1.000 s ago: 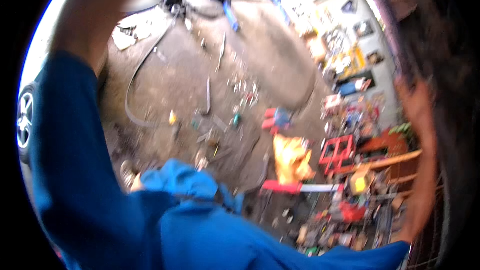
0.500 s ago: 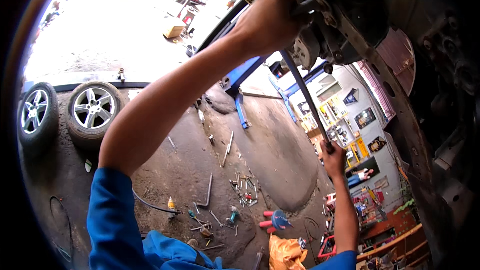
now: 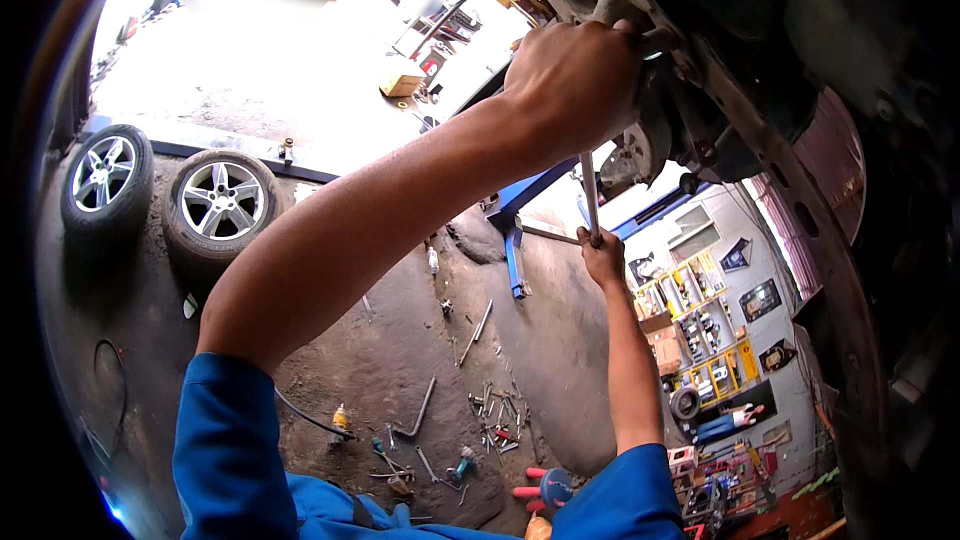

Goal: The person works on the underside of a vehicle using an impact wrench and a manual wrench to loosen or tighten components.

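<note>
Overhead, my left hand (image 3: 580,78) is closed against the vehicle's underside (image 3: 745,90). A grey metal rod-like part shows beside its knuckles, but its fingers and what they grip are hidden. A long metal bar (image 3: 590,185) runs down from behind that hand. Its lower end is in my right hand (image 3: 603,258), which is wrapped round it with the arm stretched out. Where the bar's upper end sits cannot be seen. Near the left hand, a rounded metal part (image 3: 630,158) hangs under the vehicle.
Two wheels (image 3: 222,202) stand at the left by the bright doorway. Loose tools, including a bent bar (image 3: 418,408) and several sockets (image 3: 500,418), lie on the dirty floor. A blue lift arm (image 3: 515,260) stands beyond. Shelves (image 3: 695,310) line the right wall.
My right hand has swung the bar's lower end leftward and up, so the bar looks steeper and shorter. My left hand stays by the underside, while the whole view has shifted a little.
</note>
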The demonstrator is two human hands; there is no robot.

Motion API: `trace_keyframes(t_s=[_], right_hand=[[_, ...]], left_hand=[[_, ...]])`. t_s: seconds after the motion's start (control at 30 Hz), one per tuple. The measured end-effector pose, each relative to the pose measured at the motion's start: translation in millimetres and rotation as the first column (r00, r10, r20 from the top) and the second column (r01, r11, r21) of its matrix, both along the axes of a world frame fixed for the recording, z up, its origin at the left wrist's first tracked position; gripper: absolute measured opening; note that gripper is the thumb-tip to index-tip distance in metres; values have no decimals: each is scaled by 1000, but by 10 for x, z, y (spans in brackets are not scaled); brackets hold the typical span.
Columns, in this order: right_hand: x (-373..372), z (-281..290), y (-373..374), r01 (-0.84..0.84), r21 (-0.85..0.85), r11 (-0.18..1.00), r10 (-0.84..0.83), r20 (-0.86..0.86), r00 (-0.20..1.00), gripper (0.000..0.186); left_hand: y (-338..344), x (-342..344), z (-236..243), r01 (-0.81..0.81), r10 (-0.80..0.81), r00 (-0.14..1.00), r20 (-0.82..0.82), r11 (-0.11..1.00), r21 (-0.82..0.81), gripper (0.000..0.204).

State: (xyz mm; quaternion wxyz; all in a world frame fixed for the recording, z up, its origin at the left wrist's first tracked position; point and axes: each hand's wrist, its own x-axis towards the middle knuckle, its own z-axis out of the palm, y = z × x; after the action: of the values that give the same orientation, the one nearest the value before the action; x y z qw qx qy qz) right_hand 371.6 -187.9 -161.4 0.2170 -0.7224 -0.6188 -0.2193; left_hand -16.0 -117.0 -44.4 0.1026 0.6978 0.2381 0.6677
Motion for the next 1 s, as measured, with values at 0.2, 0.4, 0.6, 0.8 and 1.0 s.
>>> trace_keyframes(t_s=[0.2,0.4,0.6,0.8,1.0], right_hand=[[-10,421,-748,-182,-282,942,136,-175,975,42],[-132,570,-1060,43,-335,941,-74,-79,994,45],[-388,601,-1232,-20,-382,924,-41,-152,988,40],[-1298,955,-2464,291,-429,855,-363,-93,927,40],[-3063,1563,-3272,595,-256,762,-491,370,789,33]], left_hand=[[142,-31,-47,-131,128,988,-89,991,-35,26],[97,73,126,-41,9,984,-180,983,-180,35],[422,-99,39,-426,444,893,76,776,465,41],[422,-41,46,-212,456,697,-553,868,449,32],[211,-249,-27,-87,222,825,-519,958,272,28]])
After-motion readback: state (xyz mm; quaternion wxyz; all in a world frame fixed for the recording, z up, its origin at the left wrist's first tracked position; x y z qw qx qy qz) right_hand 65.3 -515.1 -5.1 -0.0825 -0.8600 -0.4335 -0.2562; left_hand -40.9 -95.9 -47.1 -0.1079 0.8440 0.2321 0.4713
